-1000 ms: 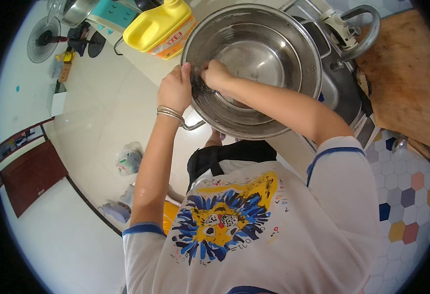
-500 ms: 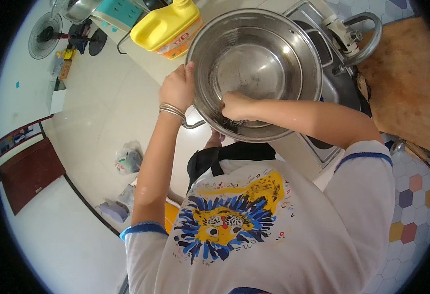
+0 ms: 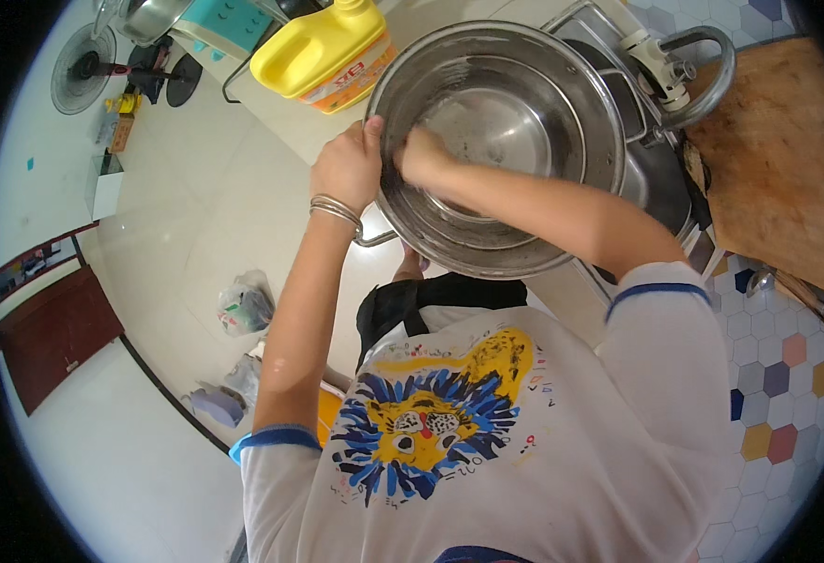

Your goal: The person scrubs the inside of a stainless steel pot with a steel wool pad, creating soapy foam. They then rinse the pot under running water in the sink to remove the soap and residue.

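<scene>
A large stainless-steel pot point(image 3: 562, 103) with loop handles is tilted with its mouth toward me, at the edge of the sink. My left hand point(image 3: 348, 161), a bangle on its wrist, is closed on the pot's left rim, thumb over the edge. Inside the pot, my right hand point(image 3: 423, 159) is closed against the left inner wall and blurred by motion. Whatever its fingers hold is hidden. Dark smudges mark the pot's inner wall and bottom.
A yellow jug point(image 3: 323, 56) stands left of the pot on the counter point(image 3: 285, 127). To the right are the sink point(image 3: 656, 178), a curved faucet point(image 3: 712, 89) and a wooden board point(image 3: 782, 169). A plastic bag point(image 3: 246, 305) lies on the floor at left.
My right hand has moved up and left along the pot's inner wall, from the near side to the left side. The pot and my left hand have shifted slightly right.
</scene>
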